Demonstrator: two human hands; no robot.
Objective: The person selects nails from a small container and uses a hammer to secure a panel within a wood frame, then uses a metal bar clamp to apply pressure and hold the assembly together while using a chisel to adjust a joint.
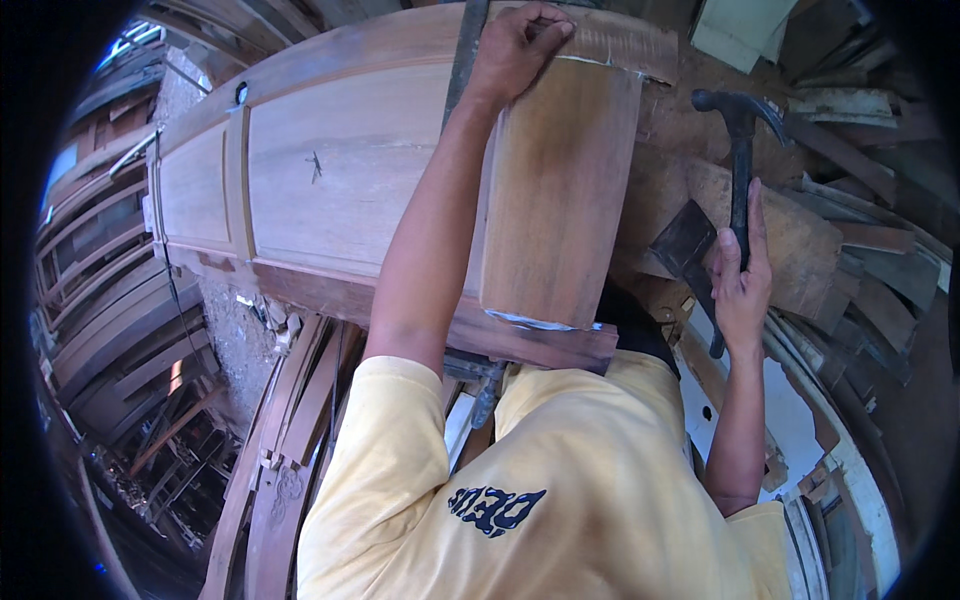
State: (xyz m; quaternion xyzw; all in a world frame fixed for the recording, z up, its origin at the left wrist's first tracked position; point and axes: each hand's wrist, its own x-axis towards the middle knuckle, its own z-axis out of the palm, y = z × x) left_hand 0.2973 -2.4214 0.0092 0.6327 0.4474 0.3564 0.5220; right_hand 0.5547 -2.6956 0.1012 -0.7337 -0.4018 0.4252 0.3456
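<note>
My right hand (742, 300) grips a claw hammer (740, 150) by its dark handle, with the head raised at the right. The index finger lies stretched along the handle. My left hand (520, 50) is closed in a pinch at the far edge of a wooden door (340, 150); whatever it may hold is too small to make out. Beside that hand, a brown wooden panel (565, 190) sits at the door's right end, with whitish lines along its far and near edges. A far rail (620, 45) and a near rail (540, 340) border it.
A dark bar (464, 65) crosses the door left of my left hand. A clamp-like handle (487, 395) hangs below the near rail. A dark hatchet-like blade (688, 238) lies near my right hand by a wood block (800, 245). Stacked boards (120, 330) fill the left side.
</note>
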